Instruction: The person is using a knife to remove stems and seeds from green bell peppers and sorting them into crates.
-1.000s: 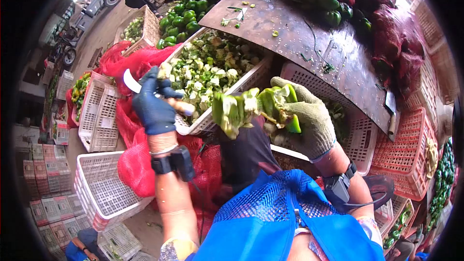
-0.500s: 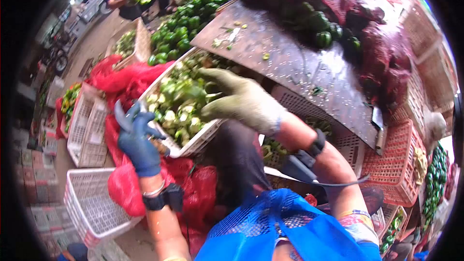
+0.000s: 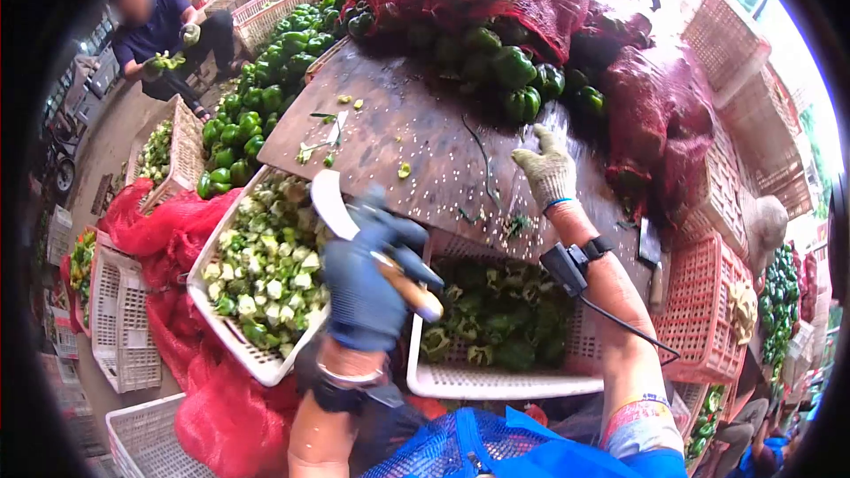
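Observation:
My left hand (image 3: 367,288), in a blue glove and blurred by motion, is closed round the wooden handle of a curved knife (image 3: 333,204). It is above the gap between two crates. My right hand (image 3: 547,168), in a pale knitted glove, reaches over the wooden board (image 3: 381,115). Its fingers are apart, with nothing seen in them. Just beyond it are green bell peppers (image 3: 522,104), spilling from a red mesh sack (image 3: 531,0). To the left, a white crate (image 3: 257,365) holds cut pepper pieces (image 3: 270,270).
Another crate (image 3: 505,382) below the board holds green pepper pieces. A cleaver (image 3: 650,243) lies at the board's right end beside an orange crate (image 3: 708,301). Red netting (image 3: 235,425) is at lower left. A co-worker (image 3: 164,31) sits at upper left, handling a pepper.
My right hand has moved from the crate of cut pieces to near the whole peppers. My left hand has swung right with the knife. The view has shifted.

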Demonstrator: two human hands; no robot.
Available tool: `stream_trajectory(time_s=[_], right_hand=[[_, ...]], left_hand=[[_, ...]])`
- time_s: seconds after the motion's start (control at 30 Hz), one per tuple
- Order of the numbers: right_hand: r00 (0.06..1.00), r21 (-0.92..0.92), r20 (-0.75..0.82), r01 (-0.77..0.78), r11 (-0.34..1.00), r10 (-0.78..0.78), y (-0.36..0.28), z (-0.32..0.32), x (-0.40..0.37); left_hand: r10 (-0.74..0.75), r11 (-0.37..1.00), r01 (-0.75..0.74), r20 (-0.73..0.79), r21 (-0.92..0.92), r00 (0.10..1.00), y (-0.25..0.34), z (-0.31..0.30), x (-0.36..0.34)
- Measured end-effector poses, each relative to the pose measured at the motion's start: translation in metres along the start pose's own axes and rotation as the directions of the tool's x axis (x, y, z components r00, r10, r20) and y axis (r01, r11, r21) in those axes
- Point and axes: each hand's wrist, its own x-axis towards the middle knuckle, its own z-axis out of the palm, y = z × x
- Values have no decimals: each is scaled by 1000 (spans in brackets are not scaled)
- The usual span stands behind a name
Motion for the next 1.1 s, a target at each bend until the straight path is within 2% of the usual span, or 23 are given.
stream_trajectory(time_s=[0.03, 0.07, 0.13, 0.23, 0.27, 0.33, 0.37, 0.4, 0.47, 0.53, 0.6, 0.67, 0.7, 0.73, 0.8, 0.9, 1.0, 1.03, 1.1], right_hand=[[998, 20, 24, -66, 998, 66, 12, 8, 18], [999, -23, -31, -24, 999, 24, 18, 15, 35], [985, -116, -41, 159, 980, -165, 31, 36, 73], [997, -282, -25, 58, 958, -68, 32, 75, 109], [998, -324, -22, -65, 944, 61, 18, 81, 114], [982, -253, -114, -174, 952, 149, 16, 91, 114], [983, -263, -126, -162, 951, 132, 26, 95, 117], [985, -276, -131, -144, 950, 112, 36, 95, 120], [986, -198, -134, -121, 973, 95, 49, 80, 119], [983, 2, -70, -171, 985, 171, 48, 45, 99], [964, 43, 30, -267, 963, 266, 53, 10, 67], [934, 241, 106, -357, 902, 341, 48, -26, 21], [936, 449, 170, -351, 822, 307, 60, -34, -7], [928, 548, 233, -372, 749, 290, 42, -59, -35], [952, 444, 215, -292, 847, 216, 10, -103, -83], [965, 339, 212, -218, 915, 151, -30, -150, -134], [979, 326, 171, -164, 931, 113, -53, -176, -165], [983, 319, 156, -141, 937, 95, -58, -182, -172], [990, 304, 132, -87, 949, 48, -68, -193, -183]], left_hand=[[-97, 991, 101, 57, -87, 994, -24, 4, 10], [-143, 990, 141, 99, 23, 985, -38, 8, 17], [-269, 963, 268, -38, -35, 962, -51, 28, 22], [-264, 939, 232, 103, 253, 959, -37, 37, 39], [-287, 943, 271, 60, 193, 956, -36, 38, 43], [-317, 946, 310, 69, 94, 946, -37, 43, 47], [-231, 964, 224, 31, 146, 973, -45, 48, 47], [-307, 945, 302, 27, 125, 951, -48, 50, 49], [-328, 939, 321, 44, 125, 944, -52, 54, 47], [-309, 938, 296, 53, 180, 949, -58, 56, 44], [-309, 935, 290, 65, 205, 949, -61, 58, 36], [-240, 940, 196, 134, 280, 961, -67, 57, 28], [-204, 934, 136, 180, 329, 962, -72, 57, 24], [-189, 919, 96, 214, 382, 958, -72, 58, 18], [-135, 871, -40, 318, 489, 939, -87, 51, 9], [-40, 758, -251, 428, 601, 903, -104, 48, -9], [191, 719, -490, 538, 493, 821, -119, 51, -32], [209, 557, -609, 614, 565, 761, -117, 48, -37], [179, 480, -603, 602, 637, 778, -91, 60, -61]])
